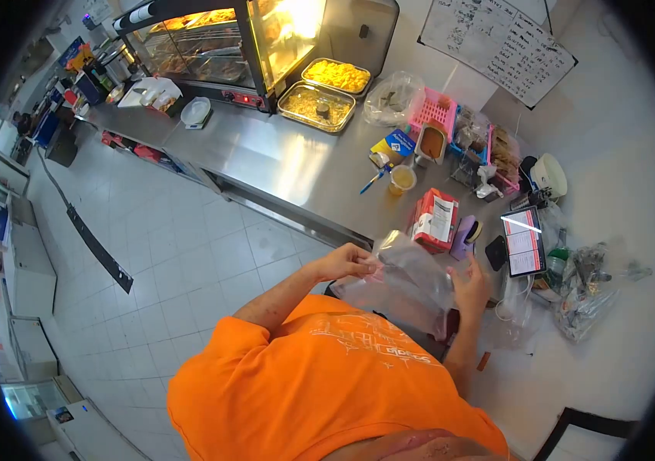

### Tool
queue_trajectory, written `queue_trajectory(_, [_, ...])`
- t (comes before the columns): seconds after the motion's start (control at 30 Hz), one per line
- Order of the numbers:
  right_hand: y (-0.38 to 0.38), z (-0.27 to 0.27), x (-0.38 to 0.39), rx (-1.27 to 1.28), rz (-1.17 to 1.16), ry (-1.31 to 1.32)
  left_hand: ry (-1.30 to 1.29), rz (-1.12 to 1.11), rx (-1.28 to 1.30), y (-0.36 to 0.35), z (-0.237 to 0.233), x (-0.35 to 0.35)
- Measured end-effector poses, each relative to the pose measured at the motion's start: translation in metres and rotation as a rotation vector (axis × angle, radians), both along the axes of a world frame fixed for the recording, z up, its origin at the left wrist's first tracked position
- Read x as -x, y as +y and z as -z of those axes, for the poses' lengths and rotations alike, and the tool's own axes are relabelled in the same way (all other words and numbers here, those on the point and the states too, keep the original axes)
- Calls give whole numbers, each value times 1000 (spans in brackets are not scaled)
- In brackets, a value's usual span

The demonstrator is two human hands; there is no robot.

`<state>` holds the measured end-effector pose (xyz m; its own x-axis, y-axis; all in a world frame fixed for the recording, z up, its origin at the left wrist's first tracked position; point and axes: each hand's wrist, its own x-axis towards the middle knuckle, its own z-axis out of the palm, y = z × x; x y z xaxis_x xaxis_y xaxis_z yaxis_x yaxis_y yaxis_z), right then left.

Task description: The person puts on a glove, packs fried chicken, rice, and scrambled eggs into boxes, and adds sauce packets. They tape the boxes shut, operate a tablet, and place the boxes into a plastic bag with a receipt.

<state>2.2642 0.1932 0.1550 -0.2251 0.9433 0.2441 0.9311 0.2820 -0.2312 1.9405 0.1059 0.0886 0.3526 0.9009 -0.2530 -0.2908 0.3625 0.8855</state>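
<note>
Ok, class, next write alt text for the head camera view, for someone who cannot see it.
A person in an orange shirt holds a clear plastic bag in the left hand, with the right hand at its other side. Nearby, a steel counter carries trays of yellow food, a red box and a lit food warmer.

Table (247,146): metal, smooth, glossy, throws back bright light. Bag (412,269): clear thin plastic, shiny, creased. Shirt (327,384): cloth, matt, folded at the sleeve. Trays (317,107): shiny metal. Basket (432,111): pink plastic. Tablet (523,241): glossy screen. Floor (158,253): smooth pale tiles, faint sheen. Board (496,46): white, smooth-looking. Cup (402,180): see-through plastic.
</note>
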Motion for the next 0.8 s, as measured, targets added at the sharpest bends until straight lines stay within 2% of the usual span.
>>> queue_trajectory(0.1, [-19,4,26,162,20,250,17,-182,107,-17,19,-3])
queue_trajectory(0.17, [-33,45,54,656,-192,618,69,-298,-50,-26,46,-17])
queue_trajectory(0.23, [-58,88,102,871,-387,1062,147,-361,-135,-36,47,-36])
queue_trajectory(0.33, [-52,80,137,908,-374,863,264,-415,-247,-36,21,-44])
queue_trajectory(0.37, [-38,88,133,830,-448,754,281,-442,-339,-30,19,-33])
queue_trajectory(0.43, [-4,112,108,682,-570,533,564,-498,-591,-14,46,16])
queue_trajectory(0.47, [5,71,110,603,-149,905,426,-678,-336,-6,74,60])
queue_trajectory(0.5, [28,28,100,346,-47,658,284,-848,-80,3,92,99])
queue_trajectory(0.53, [53,47,86,321,-103,625,385,-891,-96,13,100,121])
queue_trajectory(0.57, [70,66,83,297,-157,593,343,-973,-79,22,97,131])
queue_trajectory(0.6, [72,63,99,261,-115,613,300,-1056,-66,32,93,141])
queue_trajectory(0.67, [72,48,145,187,-38,651,-98,-1284,29,60,64,144])
queue_trajectory(0.7, [79,56,164,148,19,417,-279,-1226,83,65,65,158])
queue_trajectory(0.73, [77,47,188,-89,-162,416,-171,-1219,63,69,48,165])
queue_trajectory(0.8, [65,23,245,-371,-395,399,44,-1203,19,74,19,174])
